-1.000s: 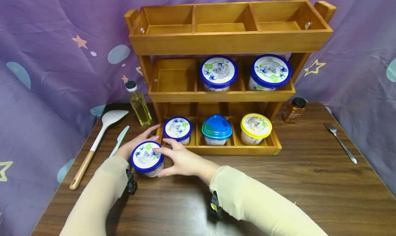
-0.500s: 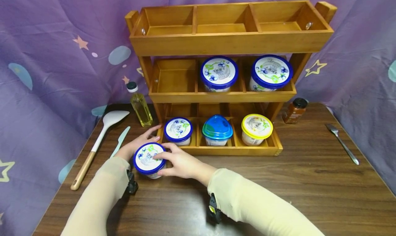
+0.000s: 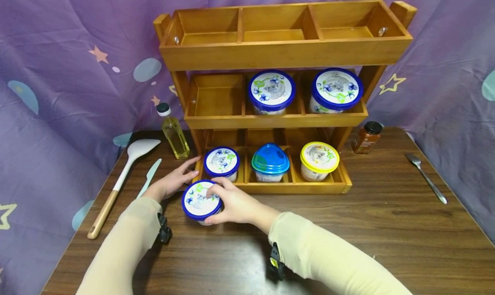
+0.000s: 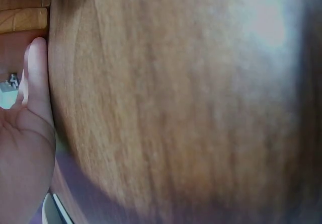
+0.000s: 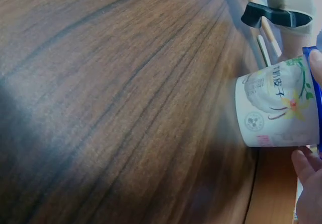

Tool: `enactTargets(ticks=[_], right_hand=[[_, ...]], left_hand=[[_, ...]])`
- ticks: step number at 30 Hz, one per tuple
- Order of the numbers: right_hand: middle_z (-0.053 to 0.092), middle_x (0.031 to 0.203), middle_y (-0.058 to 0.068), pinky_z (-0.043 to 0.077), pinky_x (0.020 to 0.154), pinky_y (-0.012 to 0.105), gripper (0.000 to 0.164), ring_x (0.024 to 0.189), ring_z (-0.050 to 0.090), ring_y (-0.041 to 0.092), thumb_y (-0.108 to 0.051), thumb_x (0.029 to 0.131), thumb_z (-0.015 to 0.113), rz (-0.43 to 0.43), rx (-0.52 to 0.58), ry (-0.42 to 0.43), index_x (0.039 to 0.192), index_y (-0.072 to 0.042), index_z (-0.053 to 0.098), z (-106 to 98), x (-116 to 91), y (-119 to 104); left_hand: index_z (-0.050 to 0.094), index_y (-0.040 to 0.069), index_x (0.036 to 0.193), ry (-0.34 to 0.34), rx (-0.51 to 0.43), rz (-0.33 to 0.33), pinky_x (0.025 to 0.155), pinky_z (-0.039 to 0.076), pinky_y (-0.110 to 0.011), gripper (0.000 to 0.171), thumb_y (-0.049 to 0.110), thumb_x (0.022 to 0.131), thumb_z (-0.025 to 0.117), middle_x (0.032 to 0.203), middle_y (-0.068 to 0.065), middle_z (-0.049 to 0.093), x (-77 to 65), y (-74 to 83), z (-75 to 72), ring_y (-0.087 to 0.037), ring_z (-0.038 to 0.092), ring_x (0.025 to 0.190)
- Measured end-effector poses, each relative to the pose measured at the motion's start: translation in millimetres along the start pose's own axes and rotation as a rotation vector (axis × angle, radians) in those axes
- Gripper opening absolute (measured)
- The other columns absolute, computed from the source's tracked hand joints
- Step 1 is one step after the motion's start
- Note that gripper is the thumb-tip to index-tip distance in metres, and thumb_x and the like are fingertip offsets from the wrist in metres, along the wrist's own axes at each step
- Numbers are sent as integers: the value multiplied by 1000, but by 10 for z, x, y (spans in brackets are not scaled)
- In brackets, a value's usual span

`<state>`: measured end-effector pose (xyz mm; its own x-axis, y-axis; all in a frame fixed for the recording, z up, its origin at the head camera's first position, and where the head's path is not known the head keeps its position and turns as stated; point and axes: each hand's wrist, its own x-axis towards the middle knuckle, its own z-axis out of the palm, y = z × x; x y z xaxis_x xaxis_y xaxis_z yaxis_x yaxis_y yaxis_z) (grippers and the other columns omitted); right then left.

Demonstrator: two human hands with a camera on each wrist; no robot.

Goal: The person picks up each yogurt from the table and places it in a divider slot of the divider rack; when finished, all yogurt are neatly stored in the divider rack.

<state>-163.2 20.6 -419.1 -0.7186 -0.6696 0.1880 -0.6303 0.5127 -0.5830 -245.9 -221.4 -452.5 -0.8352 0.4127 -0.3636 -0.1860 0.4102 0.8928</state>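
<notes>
In the head view my right hand [image 3: 237, 204] grips a white tub with a blue lid [image 3: 201, 199] in front of the rack's lower left corner. The right wrist view shows that tub's printed side [image 5: 276, 105], with fingers [image 5: 304, 166] at its rim. My left hand [image 3: 174, 182] reaches along the left end of the wooden rack [image 3: 270, 187], fingers extended and touching it. Just behind the held tub, another blue-lidded tub [image 3: 221, 161] sits in the bottom left compartment. Beside it stand a tub with a blue domed lid [image 3: 270, 159] and a yellow-lidded tub [image 3: 319, 157].
Two larger blue-lidded tubs, one in the middle [image 3: 272, 90] and one at right [image 3: 336, 88], fill the second tier. Left lie a white-headed spatula [image 3: 123, 174], a pale green knife [image 3: 150, 176] and an oil bottle [image 3: 175, 136]. A spice jar [image 3: 367, 137] and fork [image 3: 427, 179] are right.
My right hand has carried the blue-lidded tub to the right, away from the left hand. The left hand has stayed against the rack's end.
</notes>
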Motion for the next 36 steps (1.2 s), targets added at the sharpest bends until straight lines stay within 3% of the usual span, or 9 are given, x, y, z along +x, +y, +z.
enactTargets(ticks=[11,19,30,32,36], right_hand=[[41,137,13,42,96,38,51,116,51,29,-40,70,82,-25,28,76,109,-18,58,-36,-61,0],[38,142,11,39,99,38,74,124,45,28,-42,69,82,-39,31,82,133,-17,53,-110,-97,-49],[40,141,11,37,100,37,79,126,43,27,-39,66,84,-71,5,148,133,-9,53,-278,-91,-101],[40,141,11,37,101,37,81,127,42,27,-39,66,84,-78,-4,163,134,-8,52,-335,-68,-116],[41,141,11,34,103,35,84,129,40,26,-39,66,85,-109,-37,199,134,-4,50,-468,2,-148]], left_hand=[[10,28,152,-2,-16,6,98,35,-54,68,42,97,48,146,-28,18,-22,28,4,-46,32,127],[11,31,151,12,4,-12,98,35,-54,68,44,96,48,145,-26,23,-17,29,2,-41,36,126],[11,28,152,18,-23,-3,96,40,-46,65,34,98,47,138,-27,32,-12,12,10,-36,44,119],[13,26,152,22,-26,17,97,39,-44,66,29,97,50,143,-26,29,-11,13,16,-36,40,123],[15,16,151,17,-2,118,106,24,-47,70,24,94,55,150,-19,23,-32,41,19,-34,25,134]])
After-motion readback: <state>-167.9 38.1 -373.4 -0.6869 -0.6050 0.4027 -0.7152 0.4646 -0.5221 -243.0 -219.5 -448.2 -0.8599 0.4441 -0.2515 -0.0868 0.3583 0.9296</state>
